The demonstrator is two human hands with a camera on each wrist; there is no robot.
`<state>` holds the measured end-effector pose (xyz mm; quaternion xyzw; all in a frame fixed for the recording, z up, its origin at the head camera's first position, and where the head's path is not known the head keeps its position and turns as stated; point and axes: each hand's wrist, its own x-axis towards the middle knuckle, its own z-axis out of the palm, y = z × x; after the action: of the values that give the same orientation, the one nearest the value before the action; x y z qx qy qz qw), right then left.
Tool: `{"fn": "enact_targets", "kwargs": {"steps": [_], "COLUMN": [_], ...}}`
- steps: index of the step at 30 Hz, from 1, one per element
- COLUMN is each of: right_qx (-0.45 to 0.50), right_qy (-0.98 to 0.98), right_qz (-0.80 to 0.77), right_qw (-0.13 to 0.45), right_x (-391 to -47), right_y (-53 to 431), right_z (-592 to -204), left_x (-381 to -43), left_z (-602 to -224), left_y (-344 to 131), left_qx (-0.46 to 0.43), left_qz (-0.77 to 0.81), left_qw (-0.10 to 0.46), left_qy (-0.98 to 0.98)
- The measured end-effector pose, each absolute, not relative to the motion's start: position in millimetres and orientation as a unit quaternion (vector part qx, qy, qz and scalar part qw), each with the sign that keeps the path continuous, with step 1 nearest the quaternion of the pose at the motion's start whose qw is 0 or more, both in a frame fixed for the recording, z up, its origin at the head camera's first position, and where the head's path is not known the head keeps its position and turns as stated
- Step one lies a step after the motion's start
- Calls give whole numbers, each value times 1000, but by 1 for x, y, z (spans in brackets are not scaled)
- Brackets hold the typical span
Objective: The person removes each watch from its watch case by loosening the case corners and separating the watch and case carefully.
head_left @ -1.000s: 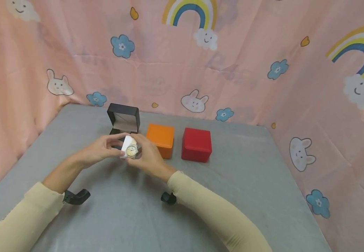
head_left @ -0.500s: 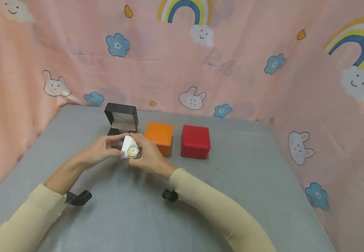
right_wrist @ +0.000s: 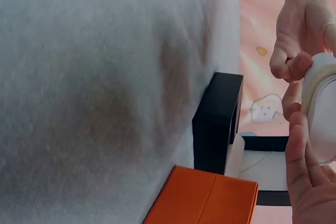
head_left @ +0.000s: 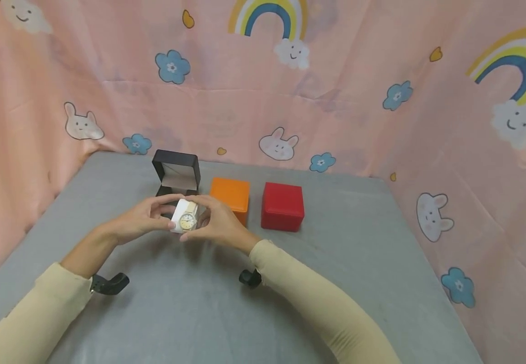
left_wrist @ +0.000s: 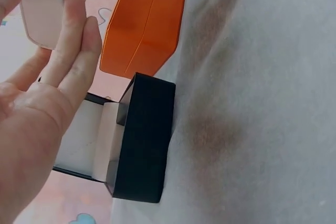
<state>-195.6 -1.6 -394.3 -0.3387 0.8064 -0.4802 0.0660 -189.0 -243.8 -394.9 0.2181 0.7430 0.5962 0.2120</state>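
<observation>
A wristwatch (head_left: 187, 221) with a pale round dial and cream strap is wrapped around a white watch cushion (head_left: 178, 212), held up above the table. My left hand (head_left: 137, 218) grips the cushion's left end between thumb and fingers. From the right, my right hand (head_left: 224, 222) holds the watch and cushion, thumb below and fingers above. In the left wrist view the cushion's smooth pale end (left_wrist: 44, 17) shows between the left fingers. Just behind the hands stands a black watch box (head_left: 176, 167) with its lid raised and a light lining; its front is partly hidden.
An orange box (head_left: 231, 193) sits right of the black one, partly covered by my right hand. Further right is a closed red box (head_left: 283, 206). The grey table cloth (head_left: 190, 313) runs back to a pink patterned curtain (head_left: 226, 111).
The watch and cushion have turned slightly and shifted a little left and down. The right fingers have spread a little around them. The boxes have stayed in place.
</observation>
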Motion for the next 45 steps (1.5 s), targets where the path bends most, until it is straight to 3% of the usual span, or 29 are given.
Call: {"fn": "enact_targets", "kwargs": {"steps": [6, 20, 38, 45], "right_qx": [-326, -299, -311, -266], "right_qy": [800, 830, 791, 702], "right_qz": [-500, -469, -514, -632], "right_qw": [61, 49, 116, 193], "right_x": [-194, -189, -192, -193], "right_y": [-3, -13, -16, -17], "right_z": [-394, -387, -397, -402], "left_x": [-188, -187, -185, -185], "left_z": [-396, -393, -403, -400], "left_y": [-244, -236, -251, -256], "left_qx": [224, 190, 197, 205], "left_qz": [622, 596, 607, 643], "left_qw": [217, 157, 173, 186], "left_qy": [718, 764, 750, 714]}}
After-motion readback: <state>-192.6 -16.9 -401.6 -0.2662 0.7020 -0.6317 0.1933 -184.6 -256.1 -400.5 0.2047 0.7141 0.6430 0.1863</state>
